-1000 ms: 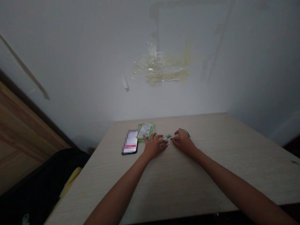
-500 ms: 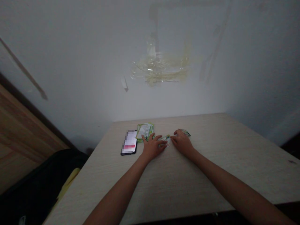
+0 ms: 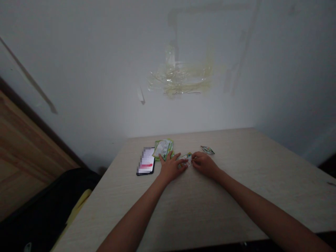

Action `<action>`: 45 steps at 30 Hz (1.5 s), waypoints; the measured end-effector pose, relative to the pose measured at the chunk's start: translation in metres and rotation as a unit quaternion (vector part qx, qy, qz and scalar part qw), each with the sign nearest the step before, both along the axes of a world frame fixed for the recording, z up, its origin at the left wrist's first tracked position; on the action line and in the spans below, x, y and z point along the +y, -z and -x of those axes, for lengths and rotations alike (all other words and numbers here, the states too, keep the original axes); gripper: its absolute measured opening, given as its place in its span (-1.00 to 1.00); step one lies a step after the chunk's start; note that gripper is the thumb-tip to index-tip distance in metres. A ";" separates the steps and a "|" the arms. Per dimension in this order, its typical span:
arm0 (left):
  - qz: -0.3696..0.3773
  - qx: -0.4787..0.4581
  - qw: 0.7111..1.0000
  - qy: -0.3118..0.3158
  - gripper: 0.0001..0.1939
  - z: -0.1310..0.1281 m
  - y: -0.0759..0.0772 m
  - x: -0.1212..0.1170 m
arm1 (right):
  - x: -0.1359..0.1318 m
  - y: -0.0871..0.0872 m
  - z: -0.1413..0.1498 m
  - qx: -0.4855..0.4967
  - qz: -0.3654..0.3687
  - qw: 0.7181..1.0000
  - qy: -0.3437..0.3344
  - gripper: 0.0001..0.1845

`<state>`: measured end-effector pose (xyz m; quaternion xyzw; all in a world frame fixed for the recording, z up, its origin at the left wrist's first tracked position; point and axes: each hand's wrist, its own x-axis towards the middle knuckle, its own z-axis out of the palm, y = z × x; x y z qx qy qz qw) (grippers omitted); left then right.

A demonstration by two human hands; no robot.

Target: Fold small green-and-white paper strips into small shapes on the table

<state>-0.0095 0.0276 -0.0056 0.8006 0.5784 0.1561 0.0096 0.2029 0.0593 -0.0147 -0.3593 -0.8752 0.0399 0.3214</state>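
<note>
**Small white-and-green printed piece [image 3: 189, 157] could slip or tear**

It lies on the pale wood-grain table [image 3: 210, 206], between your hands. Your left hand [image 3: 171, 166] is spread, index fingertip over the piece; your right hand [image 3: 205, 163] is curled, fingertips bunched at its right edge, though in this dim view I can't tell whether they grip it. Too light a left press, and a right-hand tug could skew or rip it. Your left outer fingers reach the green-and-white stack of flat packets [image 3: 163, 148]; shifting sideways might scatter it.
</note>
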 end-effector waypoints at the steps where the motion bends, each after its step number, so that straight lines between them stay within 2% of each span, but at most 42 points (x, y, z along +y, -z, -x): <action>1: 0.002 0.002 1.000 0.000 -0.65 0.000 0.000 0.000 | 0.000 0.000 -0.001 -0.003 0.000 1.000 -0.007 -0.80; 12: 0.008 0.021 1.000 -0.007 -0.65 -0.002 -0.004 -0.001 | -0.007 -0.002 -0.005 -0.011 0.009 0.998 -0.067 -0.82; 19: 0.006 0.014 1.000 -0.007 -0.65 -0.002 -0.003 -0.001 | -0.011 -0.004 -0.005 0.016 0.034 0.996 -0.075 -0.82; 22: -0.001 0.014 1.000 -0.010 -0.66 -0.002 -0.002 -0.001 | -0.006 -0.004 -0.007 0.053 0.048 0.996 -0.053 -0.80; 25: -0.005 0.011 1.000 -0.009 -0.67 -0.002 -0.001 0.000 | 0.001 0.000 -0.009 0.086 0.045 0.995 0.001 -0.80; 32: -0.010 0.013 1.000 -0.004 -0.66 -0.002 -0.002 0.000 | 0.002 0.002 -0.007 0.026 0.047 0.998 -0.012 -0.80; 38: -0.011 0.021 1.000 -0.008 -0.66 -0.003 -0.002 0.000 | -0.003 -0.003 -0.006 0.025 0.040 0.999 -0.012 -0.81; 45: -0.019 0.025 0.999 -0.010 -0.65 -0.004 -0.001 0.000 | 0.001 -0.001 -0.007 0.013 0.024 0.998 -0.060 -0.81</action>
